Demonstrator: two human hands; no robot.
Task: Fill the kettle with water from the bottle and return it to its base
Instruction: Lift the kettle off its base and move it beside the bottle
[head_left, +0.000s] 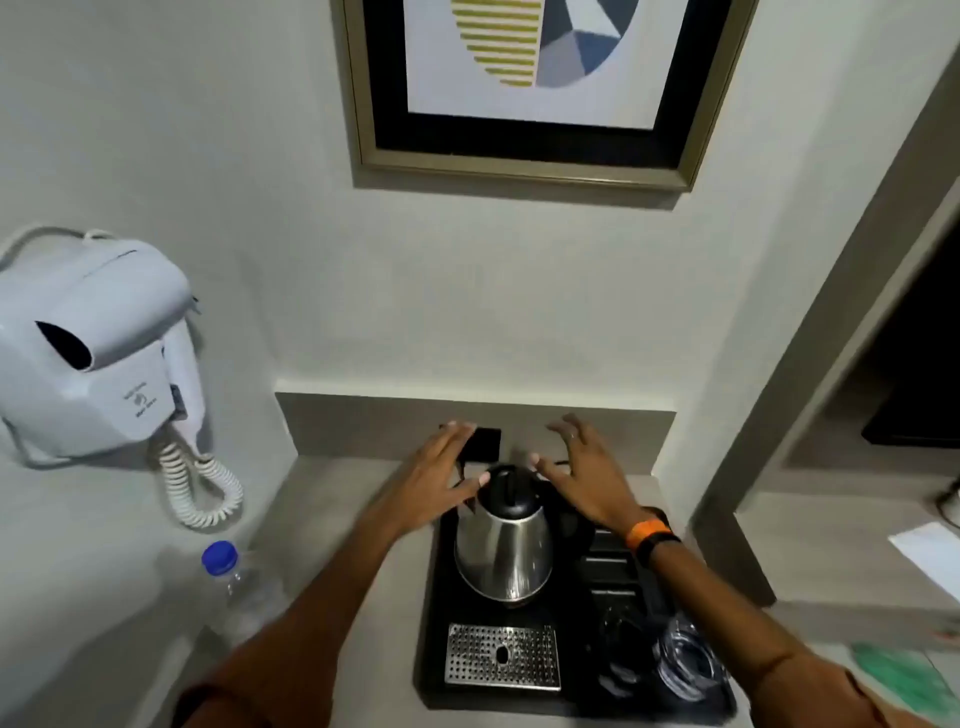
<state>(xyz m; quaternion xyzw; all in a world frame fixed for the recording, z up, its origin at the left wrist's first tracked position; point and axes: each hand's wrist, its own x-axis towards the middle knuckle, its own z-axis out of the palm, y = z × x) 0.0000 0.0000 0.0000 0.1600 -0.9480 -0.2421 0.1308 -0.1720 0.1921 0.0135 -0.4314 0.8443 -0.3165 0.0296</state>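
A steel kettle (503, 556) with a black lid stands upright on a black tray (432, 613), its base hidden under it. My left hand (435, 480) hovers just left of the lid with fingers spread, the thumb near the lid's edge. To the lid's right is my right hand (582, 473), also spread and empty, with an orange band on its wrist. At the lower left a clear water bottle (236, 587) with a blue cap stands on the counter.
A perforated metal drip plate (503, 657) lies at the tray's front, and glasses (685, 660) stand at its right. A white wall hair dryer (98, 353) with a coiled cord hangs at the left. A black socket (483, 446) sits behind the kettle, a framed picture (530, 88) above.
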